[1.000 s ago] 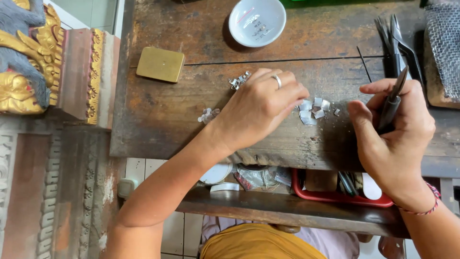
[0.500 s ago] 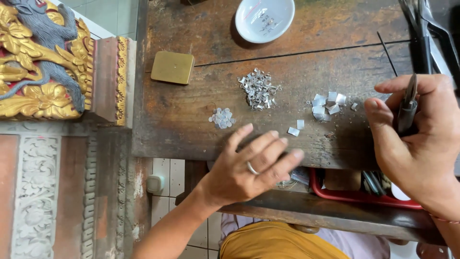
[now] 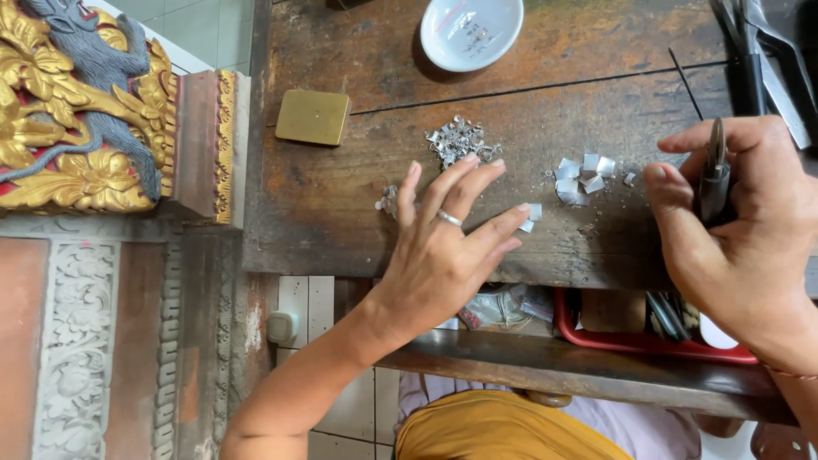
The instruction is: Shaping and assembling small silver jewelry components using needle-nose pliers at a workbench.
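While splayed, left hand (image 3: 443,247) perhaps touching scraps (image 3: 460,140).

The right hand (image 3: 741,230) hides most of the dark tool (image 3: 711,175); the bowl's (image 3: 471,32) contents are too small to tell.

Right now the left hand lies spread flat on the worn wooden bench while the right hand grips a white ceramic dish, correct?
Not quite. In the head view the right hand grips a dark metal hand tool, not the white ceramic dish, which sits untouched. The left hand lies spread on the worn wooden bench.

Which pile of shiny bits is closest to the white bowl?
The tangled silver heap just below the white bowl. The flat square pieces lie farther right, and the tiny cluster sits by the left hand.
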